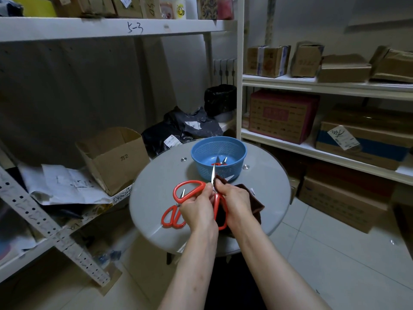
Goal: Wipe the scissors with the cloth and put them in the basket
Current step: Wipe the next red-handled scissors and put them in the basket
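Scissors point(201, 185) with red handles are held up over the round grey surface point(152, 198), splayed wide: one blade stands straight up between the two hands, and one handle loop juts out to the left of the left grip point(196, 211). That grip has its fingers curled in and pinches the scissors close to the pivot. Its palm hides how the thumb lies. The right grip point(237, 202), touching the left at the fingertips, pinches a fold of dark brown cloth point(252, 198) against the metal near the pivot. The rest of the cloth hangs down and to the right behind that hand. A bright tip showing just past the fold may be the second blade, though most of it is covered. The other red handle runs down between the two wrists, partly hidden. Just beyond both grips stands a blue basket point(241, 153) with a smaller pair point(220, 163) lying in its bottom, hard to make out. Left of and below the left grip a further red pair point(172, 225) lies flat on the surface, its blades partly covered by that hand.
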